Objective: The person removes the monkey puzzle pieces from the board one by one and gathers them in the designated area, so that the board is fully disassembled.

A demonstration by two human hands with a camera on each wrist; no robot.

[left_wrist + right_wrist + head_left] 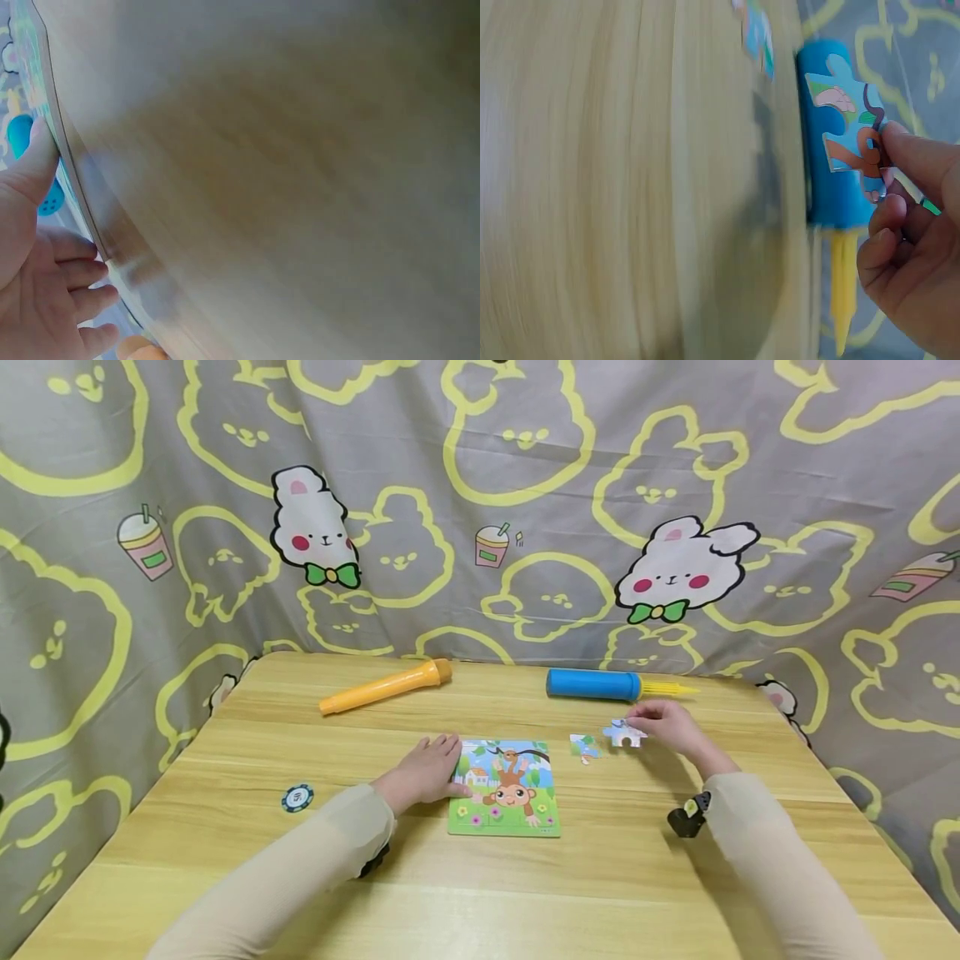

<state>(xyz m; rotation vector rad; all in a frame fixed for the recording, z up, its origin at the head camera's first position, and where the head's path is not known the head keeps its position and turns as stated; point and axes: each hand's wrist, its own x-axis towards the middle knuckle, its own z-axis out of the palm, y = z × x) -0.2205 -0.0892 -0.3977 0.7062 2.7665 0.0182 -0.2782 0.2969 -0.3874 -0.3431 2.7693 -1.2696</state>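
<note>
A square jigsaw puzzle with a monkey picture lies flat on the table. My left hand rests at its upper left edge, thumb touching the side; the left wrist view shows the fingers loosely extended beside that edge. Above the table to the right, my right hand pinches a puzzle piece between thumb and fingers. Light blue, with brown and green patches, this piece shows its printed face in the right wrist view. A second loose puzzle piece lies between the puzzle and my right hand.
Behind the puzzle lie an orange toy microphone at left and a blue hand pump with a yellow nozzle at right. A poker chip lies left of my left hand. A patterned curtain hangs behind the table.
</note>
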